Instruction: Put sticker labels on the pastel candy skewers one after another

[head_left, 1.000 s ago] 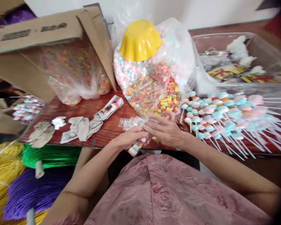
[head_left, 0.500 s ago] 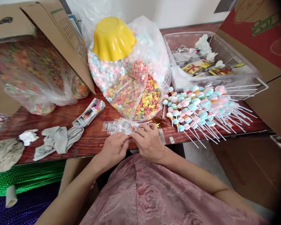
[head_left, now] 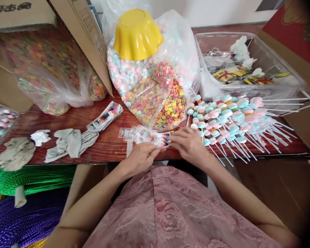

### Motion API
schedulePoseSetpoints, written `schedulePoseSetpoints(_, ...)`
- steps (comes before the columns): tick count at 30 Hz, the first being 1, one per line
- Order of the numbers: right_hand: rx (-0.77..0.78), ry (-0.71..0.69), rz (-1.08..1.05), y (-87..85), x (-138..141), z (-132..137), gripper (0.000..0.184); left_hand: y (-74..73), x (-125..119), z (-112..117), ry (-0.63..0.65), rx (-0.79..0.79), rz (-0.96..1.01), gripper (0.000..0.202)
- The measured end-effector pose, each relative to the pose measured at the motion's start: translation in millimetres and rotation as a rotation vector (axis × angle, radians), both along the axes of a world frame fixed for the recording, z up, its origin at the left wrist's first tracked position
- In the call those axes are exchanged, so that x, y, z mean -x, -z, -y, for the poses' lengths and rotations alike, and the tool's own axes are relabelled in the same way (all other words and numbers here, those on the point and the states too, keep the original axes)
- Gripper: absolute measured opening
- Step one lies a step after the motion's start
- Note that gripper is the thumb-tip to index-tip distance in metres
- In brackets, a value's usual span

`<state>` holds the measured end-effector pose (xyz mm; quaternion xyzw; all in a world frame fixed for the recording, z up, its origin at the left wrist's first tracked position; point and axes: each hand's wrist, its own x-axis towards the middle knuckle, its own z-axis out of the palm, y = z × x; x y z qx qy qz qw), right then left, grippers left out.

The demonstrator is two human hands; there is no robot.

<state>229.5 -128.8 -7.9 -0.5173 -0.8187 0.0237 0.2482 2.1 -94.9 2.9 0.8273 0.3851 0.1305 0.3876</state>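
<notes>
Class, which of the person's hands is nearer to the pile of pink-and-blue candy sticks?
Right. The right hand is close beside the left end of the pile; the left hand is farther left, by the fanned printed packets.

A single camera on the person's head looks forward and steeply down over a pink garment (head_left: 157, 206) at six o'clock. The left hand (head_left: 141, 156) and right hand (head_left: 191, 146) sit near, just below centre. The wide view takes in the worktop (head_left: 110, 146) from nine to three o'clock and, farther off, the wall (head_left: 201, 13) at one.
</notes>
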Motion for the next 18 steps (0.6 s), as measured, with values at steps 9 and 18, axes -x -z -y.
schedulePoseSetpoints(9, 0.079, -0.002, 0.269, -1.9, -48, -41, 0.018, 16.5, -17, -32, -0.224, 0.245, 0.187, 0.032)
schedulePoseSetpoints(18, 0.310, 0.003, -0.353, -9.8, -70, -48, 0.023, 1.0, -6, -32, -0.403, 0.854, 0.594, 0.035)
